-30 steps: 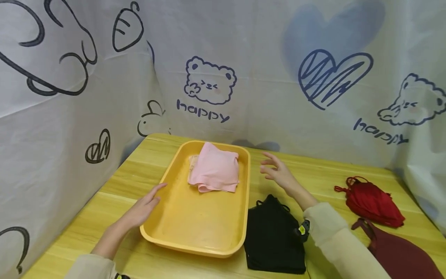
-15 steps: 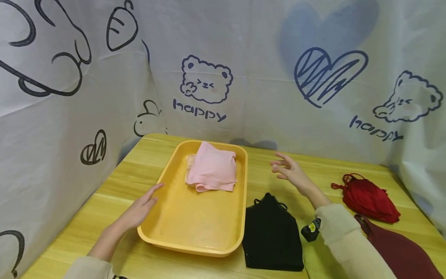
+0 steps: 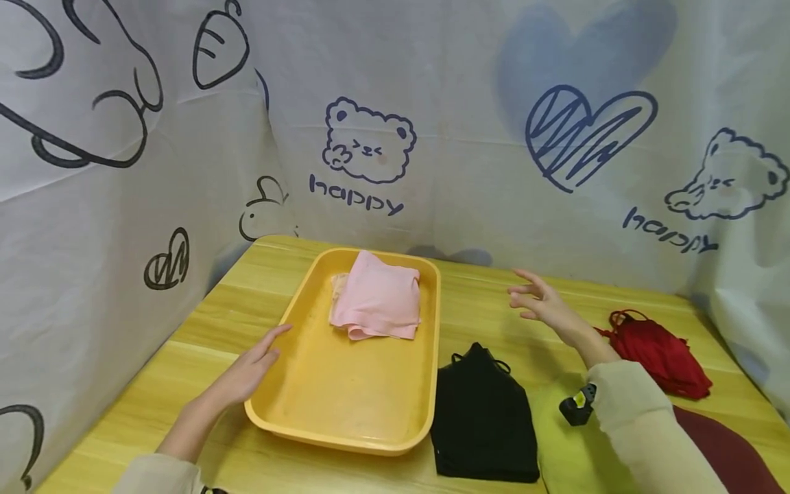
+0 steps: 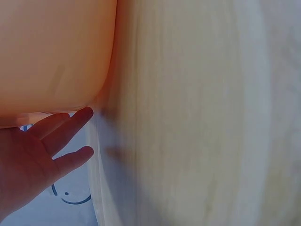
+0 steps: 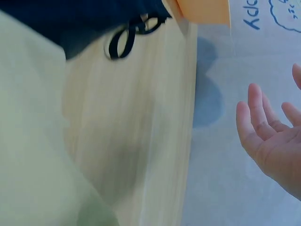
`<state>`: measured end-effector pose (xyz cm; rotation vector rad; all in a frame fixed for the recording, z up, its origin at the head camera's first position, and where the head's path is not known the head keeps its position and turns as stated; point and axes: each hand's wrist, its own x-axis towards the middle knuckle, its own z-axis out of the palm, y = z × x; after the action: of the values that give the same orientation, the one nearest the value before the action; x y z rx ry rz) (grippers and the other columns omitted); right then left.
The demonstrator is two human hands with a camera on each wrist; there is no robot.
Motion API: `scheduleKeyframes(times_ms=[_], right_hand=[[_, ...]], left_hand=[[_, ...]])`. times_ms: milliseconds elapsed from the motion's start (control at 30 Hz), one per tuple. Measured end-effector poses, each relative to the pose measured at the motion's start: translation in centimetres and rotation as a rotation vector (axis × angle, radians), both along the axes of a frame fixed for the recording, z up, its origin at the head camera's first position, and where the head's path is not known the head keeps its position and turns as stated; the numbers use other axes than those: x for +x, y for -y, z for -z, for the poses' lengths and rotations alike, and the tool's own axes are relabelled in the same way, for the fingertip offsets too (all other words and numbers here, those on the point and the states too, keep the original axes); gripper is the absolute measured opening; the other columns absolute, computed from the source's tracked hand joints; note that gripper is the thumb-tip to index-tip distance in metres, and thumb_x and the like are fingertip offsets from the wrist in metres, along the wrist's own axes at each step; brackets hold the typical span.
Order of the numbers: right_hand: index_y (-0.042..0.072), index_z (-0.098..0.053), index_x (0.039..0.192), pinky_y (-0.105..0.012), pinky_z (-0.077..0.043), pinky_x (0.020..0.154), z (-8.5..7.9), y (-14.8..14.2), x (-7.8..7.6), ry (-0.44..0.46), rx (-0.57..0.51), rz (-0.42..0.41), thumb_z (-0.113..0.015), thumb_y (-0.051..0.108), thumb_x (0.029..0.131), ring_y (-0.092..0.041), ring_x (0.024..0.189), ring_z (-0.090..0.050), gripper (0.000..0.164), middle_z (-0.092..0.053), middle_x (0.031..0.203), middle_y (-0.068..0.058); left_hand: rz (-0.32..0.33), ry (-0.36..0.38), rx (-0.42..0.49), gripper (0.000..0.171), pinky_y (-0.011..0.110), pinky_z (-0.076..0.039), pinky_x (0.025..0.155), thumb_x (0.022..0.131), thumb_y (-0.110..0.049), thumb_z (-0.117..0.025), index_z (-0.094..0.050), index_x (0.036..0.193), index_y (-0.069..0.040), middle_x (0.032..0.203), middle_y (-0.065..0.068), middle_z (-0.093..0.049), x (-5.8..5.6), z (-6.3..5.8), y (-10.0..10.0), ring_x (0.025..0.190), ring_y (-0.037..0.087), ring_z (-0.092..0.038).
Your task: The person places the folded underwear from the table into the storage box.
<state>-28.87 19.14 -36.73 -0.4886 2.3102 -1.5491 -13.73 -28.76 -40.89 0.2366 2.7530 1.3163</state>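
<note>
With the middle of the yellow tray (image 3: 345,384) as the hub of the dial and twelve o'clock pointing away from the person, the tray stood on the wood-patterned counter (image 3: 247,295), and a folded pink cloth (image 3: 379,298) lay inside it, toward twelve to one o'clock. A pale cloth (image 3: 337,285) peeked from beneath the pink one, on its nine o'clock side. The left hand (image 3: 249,370) was at the tray's nine o'clock rim, its grip spread and the fingers nearly straight; whether the fingertips pressed the rim or lay just beside it could not be told. The right hand (image 3: 549,309) hung above the counter between two and three o'clock, well apart from the tray, its grip spread too, with the fingers loosely bent and gaps between them. Near four o'clock, right beside the tray, lay a folded black garment (image 3: 484,418) with thin straps, and farther out that way a lime-green cloth (image 3: 564,453), partly under the forearm. A red garment (image 3: 666,357) lay toward three o'clock, and a maroon garment (image 3: 737,453), partly hidden by the cream sleeve (image 3: 642,412), between three and four.
</note>
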Motion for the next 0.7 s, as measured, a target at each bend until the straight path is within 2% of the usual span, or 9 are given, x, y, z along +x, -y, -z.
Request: scheduleKeyframes(times_ms=[167, 367, 700], right_hand=[[0.008, -0.007, 0.147, -0.052, -0.035, 0.099, -0.3, -1.6, -0.1, 0.002, 0.046, 0.007, -0.046, 0.032, 0.096, -0.035, 0.117, -0.045, 0.069, -0.030, 0.139, -0.027], [0.005, -0.008, 0.147, -0.053, -0.035, 0.099, -0.9, -3.3, 0.0, 0.000, 0.092, 0.014, -0.043, 0.033, 0.097, -0.042, 0.120, -0.039, 0.067, -0.029, 0.139, -0.029], [0.003, -0.005, 0.146, -0.053, -0.035, 0.098, -0.2, -5.6, 0.3, 0.012, 0.154, 0.042, -0.042, 0.036, 0.096, -0.045, 0.120, -0.039, 0.070, -0.027, 0.138, -0.033]], left_hand=[[-0.005, 0.006, -0.009, 0.044, 0.064, -0.020, 0.100, 0.100, -0.013, -0.026, -0.021, 0.143, -0.005, 0.146, 0.028, -0.019, -0.1, 0.0, -0.1, 0.128, 0.051, -0.021], [-0.007, 0.000, -0.013, 0.044, 0.064, -0.020, 0.100, 0.100, -0.012, -0.027, -0.021, 0.143, -0.004, 0.145, 0.028, -0.019, -0.1, -0.1, -0.1, 0.128, 0.051, -0.021], [0.000, -0.008, -0.016, 0.044, 0.064, -0.021, 0.099, 0.100, -0.013, -0.027, -0.021, 0.143, -0.003, 0.145, 0.029, -0.019, 0.0, -0.2, -0.1, 0.127, 0.051, -0.022]])
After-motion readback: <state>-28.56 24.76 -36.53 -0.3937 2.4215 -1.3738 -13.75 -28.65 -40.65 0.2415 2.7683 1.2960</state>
